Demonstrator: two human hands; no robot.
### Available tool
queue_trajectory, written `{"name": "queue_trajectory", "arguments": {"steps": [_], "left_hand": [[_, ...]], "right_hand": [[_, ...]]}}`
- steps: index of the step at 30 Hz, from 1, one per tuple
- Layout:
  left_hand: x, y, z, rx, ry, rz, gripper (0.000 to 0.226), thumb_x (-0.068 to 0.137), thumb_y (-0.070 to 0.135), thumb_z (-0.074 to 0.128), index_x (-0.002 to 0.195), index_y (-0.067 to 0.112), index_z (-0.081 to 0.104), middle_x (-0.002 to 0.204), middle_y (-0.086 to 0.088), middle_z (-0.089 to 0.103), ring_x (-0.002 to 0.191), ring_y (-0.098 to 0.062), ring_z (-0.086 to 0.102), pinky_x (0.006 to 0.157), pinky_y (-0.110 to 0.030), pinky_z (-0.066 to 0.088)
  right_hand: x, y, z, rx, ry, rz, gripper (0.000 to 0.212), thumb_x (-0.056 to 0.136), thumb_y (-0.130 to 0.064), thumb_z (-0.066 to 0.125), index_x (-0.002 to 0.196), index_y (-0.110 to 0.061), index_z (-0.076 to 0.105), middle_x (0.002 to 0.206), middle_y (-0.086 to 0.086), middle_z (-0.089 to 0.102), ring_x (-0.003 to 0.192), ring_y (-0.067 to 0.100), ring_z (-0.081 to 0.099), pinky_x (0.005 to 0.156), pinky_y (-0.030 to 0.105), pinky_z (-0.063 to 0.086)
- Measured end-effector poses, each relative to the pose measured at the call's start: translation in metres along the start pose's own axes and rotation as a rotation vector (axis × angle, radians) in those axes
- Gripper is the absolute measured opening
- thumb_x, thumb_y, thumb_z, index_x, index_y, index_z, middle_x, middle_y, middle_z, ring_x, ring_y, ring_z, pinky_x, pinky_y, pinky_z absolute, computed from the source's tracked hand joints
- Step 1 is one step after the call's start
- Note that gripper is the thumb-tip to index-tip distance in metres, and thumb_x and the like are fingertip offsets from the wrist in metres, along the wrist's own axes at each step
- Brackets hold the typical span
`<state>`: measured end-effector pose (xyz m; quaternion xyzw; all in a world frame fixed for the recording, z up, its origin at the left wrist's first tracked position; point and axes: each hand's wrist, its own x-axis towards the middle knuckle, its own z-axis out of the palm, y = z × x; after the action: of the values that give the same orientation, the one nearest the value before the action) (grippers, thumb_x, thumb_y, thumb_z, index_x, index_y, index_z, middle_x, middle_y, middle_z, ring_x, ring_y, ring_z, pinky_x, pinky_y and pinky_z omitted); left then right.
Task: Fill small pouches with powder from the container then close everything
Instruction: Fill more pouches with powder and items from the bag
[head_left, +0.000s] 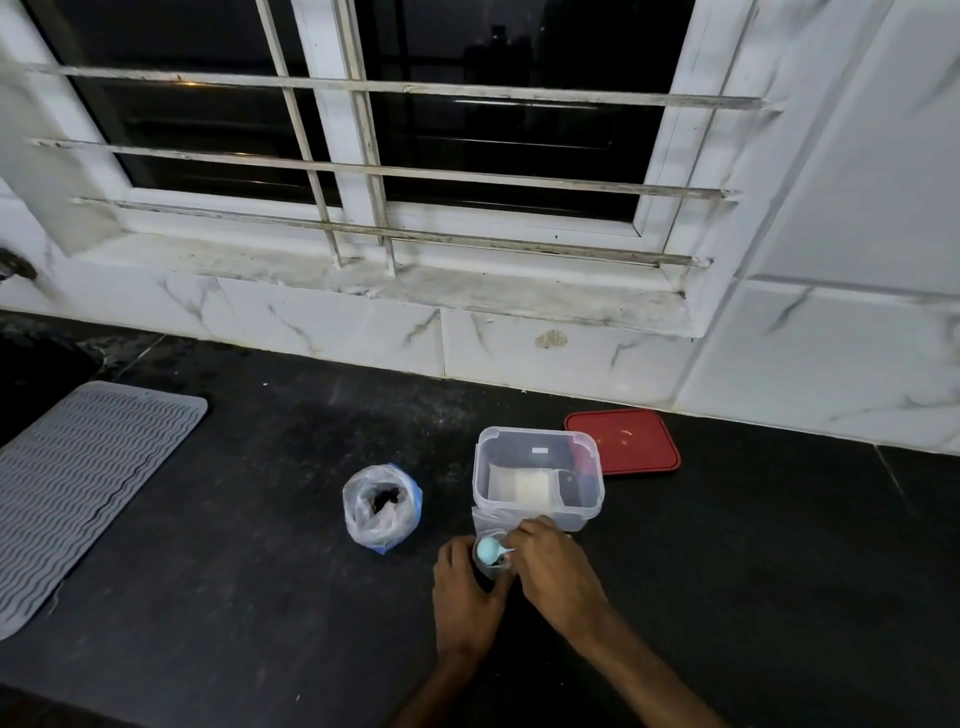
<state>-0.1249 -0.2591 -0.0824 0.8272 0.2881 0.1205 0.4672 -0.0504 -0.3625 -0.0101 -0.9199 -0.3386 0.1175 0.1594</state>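
The small pouch (492, 570) stands on the black table (260, 519) near its front edge, just in front of the clear box (524, 515) and held between the two hands. The left hand (462, 582) has its fingers curled round the pouch's left side, keeping it upright with its mouth open upward. The right hand (550, 566) is curled over the pouch's right side. It seems to pinch the thin handle of a light-blue spoon (488, 551), though the fingers cover the grip and I cannot be sure. The spoon's bowl sits right over the mouth of the pouch, and its long axis runs roughly left to right, handle toward the right hand.

The bag-lined tub (413, 501), open at the top and with something dark inside, stands to the left of the pouch and a little farther back, near the left hand and across the pouch from the right one. So a fresh scoop would mean the right hand reaching leftward over the left. The clear box is open with a pale flat packet lying in it, and its red lid (634, 441) lies flat behind and to its right, closer to the right hand. A grey ribbed mat (88, 488) lies far to the left. My reading is that filling is under way and nothing is closed yet.
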Motion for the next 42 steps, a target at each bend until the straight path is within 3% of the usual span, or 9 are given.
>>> {"name": "queue_trajectory", "arguments": {"steps": [8, 13, 17, 20, 23, 28, 34, 39, 42], "left_hand": [[0.003, -0.001, 0.000, 0.015, 0.000, 0.039, 0.043, 0.072, 0.050, 0.071, 0.107, 0.032, 0.053, 0.107, 0.016, 0.049, 0.102, -0.003, 0.049, 0.089, -0.033, 0.049], [0.003, -0.004, -0.002, 0.027, -0.044, 0.019, 0.050, 0.069, 0.053, 0.071, 0.110, 0.032, 0.053, 0.110, 0.016, 0.049, 0.107, -0.005, 0.050, 0.091, -0.031, 0.047], [0.003, 0.000, -0.012, -0.004, -0.105, 0.028, 0.054, 0.069, 0.057, 0.072, 0.113, 0.036, 0.051, 0.113, 0.019, 0.049, 0.109, 0.000, 0.049, 0.092, -0.027, 0.046], [0.003, 0.003, -0.034, -0.070, 0.014, 0.124, 0.041, 0.079, 0.057, 0.064, 0.113, 0.039, 0.050, 0.113, 0.024, 0.051, 0.108, 0.003, 0.052, 0.088, -0.021, 0.047], [0.017, 0.007, -0.066, -0.090, 0.232, 0.235, 0.026, 0.090, 0.041, 0.060, 0.113, 0.032, 0.052, 0.113, 0.023, 0.053, 0.109, 0.000, 0.053, 0.088, -0.018, 0.043], [0.078, -0.022, -0.119, -0.056, 0.465, -0.062, 0.036, 0.087, 0.034, 0.068, 0.116, 0.020, 0.052, 0.117, 0.003, 0.054, 0.110, -0.016, 0.053, 0.092, -0.036, 0.049], [0.110, -0.056, -0.129, 0.073, 0.189, -0.421, 0.081, 0.079, 0.058, 0.067, 0.136, 0.006, 0.042, 0.138, -0.019, 0.041, 0.130, -0.035, 0.037, 0.105, -0.047, 0.038], [0.118, -0.075, -0.125, 0.112, -0.007, -0.472, 0.059, 0.082, 0.054, 0.066, 0.119, 0.009, 0.058, 0.128, -0.016, 0.044, 0.123, -0.031, 0.042, 0.102, -0.039, 0.039], [0.123, -0.083, -0.124, -0.001, -0.017, -0.450, 0.046, 0.079, 0.049, 0.064, 0.100, 0.008, 0.066, 0.107, -0.013, 0.063, 0.097, -0.025, 0.060, 0.087, -0.039, 0.053]], "right_hand": [[-0.001, 0.017, 0.000, 0.518, 0.172, 0.183, 0.010, 0.086, -0.018, 0.070, 0.080, -0.022, 0.077, 0.077, -0.013, 0.073, 0.077, 0.000, 0.068, 0.079, 0.022, 0.056], [0.002, 0.019, -0.003, 0.620, 0.166, 0.245, 0.007, 0.085, -0.015, 0.072, 0.082, -0.020, 0.077, 0.078, -0.013, 0.073, 0.075, -0.003, 0.068, 0.069, 0.012, 0.051], [0.004, 0.016, -0.007, 0.712, 0.216, 0.258, 0.003, 0.085, -0.020, 0.073, 0.084, -0.021, 0.076, 0.082, -0.014, 0.074, 0.077, 0.001, 0.068, 0.067, 0.020, 0.055], [0.011, 0.004, -0.013, 0.754, 0.228, 0.250, 0.005, 0.087, -0.019, 0.071, 0.086, -0.021, 0.076, 0.084, -0.013, 0.074, 0.081, 0.001, 0.068, 0.072, 0.024, 0.058], [0.028, -0.020, -0.014, 0.721, 0.235, 0.207, 0.006, 0.089, -0.020, 0.070, 0.088, -0.022, 0.075, 0.082, -0.012, 0.074, 0.082, -0.001, 0.068, 0.076, 0.021, 0.056], [0.073, -0.076, 0.002, 0.605, 0.254, 0.107, 0.005, 0.088, -0.019, 0.069, 0.089, -0.021, 0.074, 0.081, -0.010, 0.073, 0.077, -0.001, 0.066, 0.074, 0.015, 0.052], [0.117, -0.115, 0.037, 0.314, 0.164, 0.180, 0.017, 0.090, -0.025, 0.062, 0.100, -0.018, 0.074, 0.097, -0.002, 0.074, 0.086, 0.011, 0.069, 0.076, 0.023, 0.054], [0.132, -0.121, 0.054, 0.091, 0.060, 0.249, 0.025, 0.096, -0.027, 0.055, 0.111, -0.012, 0.069, 0.108, 0.007, 0.070, 0.098, 0.020, 0.067, 0.084, 0.031, 0.055], [0.138, -0.123, 0.061, 0.015, 0.000, 0.246, 0.024, 0.097, -0.021, 0.053, 0.113, -0.009, 0.067, 0.111, 0.010, 0.069, 0.102, 0.024, 0.066, 0.085, 0.034, 0.054]]}}
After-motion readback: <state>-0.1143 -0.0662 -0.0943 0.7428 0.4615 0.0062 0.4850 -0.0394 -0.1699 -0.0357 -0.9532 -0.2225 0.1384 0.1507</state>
